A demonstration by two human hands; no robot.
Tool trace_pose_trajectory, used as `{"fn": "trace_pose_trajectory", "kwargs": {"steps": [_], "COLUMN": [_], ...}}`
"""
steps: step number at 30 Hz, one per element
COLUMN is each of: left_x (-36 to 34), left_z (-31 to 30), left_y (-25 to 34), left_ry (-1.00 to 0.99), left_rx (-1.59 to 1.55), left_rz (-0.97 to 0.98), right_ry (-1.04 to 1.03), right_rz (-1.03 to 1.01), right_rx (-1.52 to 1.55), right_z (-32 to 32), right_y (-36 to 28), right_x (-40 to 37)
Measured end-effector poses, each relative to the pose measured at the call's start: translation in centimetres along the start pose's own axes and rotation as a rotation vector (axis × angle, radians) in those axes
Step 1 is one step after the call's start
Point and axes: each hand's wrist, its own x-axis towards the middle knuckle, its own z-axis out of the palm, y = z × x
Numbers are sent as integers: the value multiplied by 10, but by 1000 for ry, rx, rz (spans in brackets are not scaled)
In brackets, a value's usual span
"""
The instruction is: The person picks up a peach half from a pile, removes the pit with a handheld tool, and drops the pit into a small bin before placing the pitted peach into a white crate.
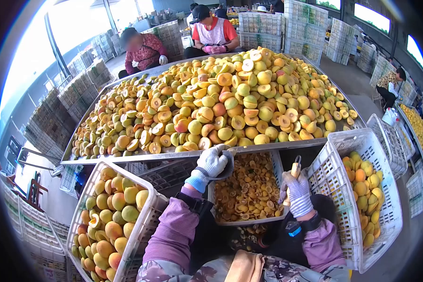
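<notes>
My left hand (212,162), in a white knit glove with dark grey material on the palm side, is at the near edge of the metal table (188,154). Its fingers are curled, and what they hold, if anything, is hidden. In a striped, stained glove, my right hand (296,192) is closed around a wooden-handled tool (295,170) with a small metal loop on top. Below and between both hands stands a crate (213,207) of cut fruit scraps (246,192). Halved yellow-orange apricots (211,108) are heaped on the table.
A white crate of whole apricots (110,211) leans at my left. Another white crate (333,188) with yellow fruit stands tilted at my right. Across the table sit two people (143,49) (214,33). Stacked crates (305,28) line the back and the left side.
</notes>
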Motion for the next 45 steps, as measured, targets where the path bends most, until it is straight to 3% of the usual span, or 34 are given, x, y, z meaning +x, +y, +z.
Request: {"fn": "trace_pose_trajectory", "kwargs": {"steps": [2, 3, 5, 6, 7, 9, 12, 17, 21, 25, 29, 33, 35, 42, 45], "left_x": [7, 9, 27, 38, 43, 47, 45, 52, 47, 49, 49, 52, 48, 48, 46], "left_z": [19, -20, -16, -8, -5, 2, 12, 15, 17, 25, 31, 38, 40, 43, 41], "left_y": [9, -11, -7, -13, -14, -18, -21, -17, -7, -16, -12, -16, -13, -25, -23], "left_ry": [151, 124, 122, 135, 146, 158, 137, 97, 101, 98, 151, 67, 75, 152, 140], "left_rx": [110, 163, 106, 49, -40, -97, -52, -293, -93, 144, 160, 116, 200, 208, 238], "left_rz": [66, 51, 31, 54, 43, 33, -18, 23, -45, 40, 43, 38, 46, 68, 37], "right_ry": [-14, -18, -141, -188, -165, -190, -173, -181, -203, -280, -253, -143, -192, -135, -239], "right_rz": [-2, 24, -309, -655, -523, -465, -681, -672, -668, -666, -786, -699, -595, -758, -655], "right_rx": [-151, -95, -689, -1053, -1248, -1608, -1661, -1816, -1829, -1781, -1673, -1620, -1669, -1737, -1779], "right_z": [-9, 32, 26, 26, 40, 52, 65, 76, 88, 97, 88, 77, 71, 58, 71], "right_y": [-23, -2, -1, -10, -26, -37, -48, -52, -56, -65, -56, -52, -56, -40, -46], "right_x": [8, 23, 56, 68, 67, 83, 103, 128, 130, 126, 142, 154, 151, 141, 134]}}
